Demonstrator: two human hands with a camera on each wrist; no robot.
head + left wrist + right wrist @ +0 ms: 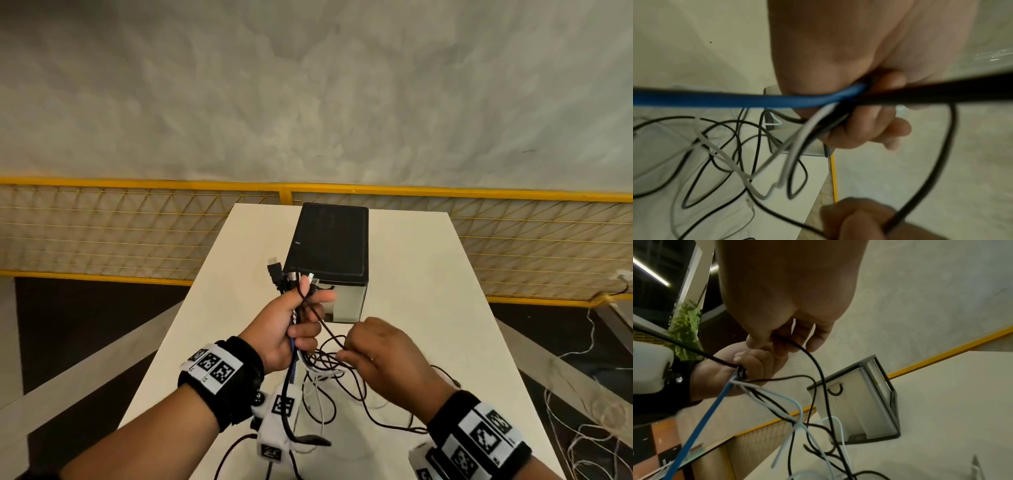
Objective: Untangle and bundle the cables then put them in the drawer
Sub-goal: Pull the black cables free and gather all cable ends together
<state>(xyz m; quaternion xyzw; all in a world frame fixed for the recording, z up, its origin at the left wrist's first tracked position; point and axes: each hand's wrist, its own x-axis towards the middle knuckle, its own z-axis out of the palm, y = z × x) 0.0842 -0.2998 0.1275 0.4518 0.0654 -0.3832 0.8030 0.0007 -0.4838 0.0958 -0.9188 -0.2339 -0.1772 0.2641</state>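
My left hand (294,322) grips a bunch of cables (291,284) above the white table, their plug ends sticking up from the fist. Blue (735,99), black and white (797,146) cables hang down from it in a tangle (325,370). My right hand (376,346), just right of the left, pinches a thin black cable (813,360) between thumb and fingertips. That black cable loops from the left fist to the right fingers (931,178). The black drawer box (325,243) stands behind both hands, its light front (851,402) facing me.
Loose cable loops (376,411) spread over the white table (428,274) in front of the box. A yellow mesh fence (137,233) runs behind the table. Thin white wires (589,428) lie on the floor at the right.
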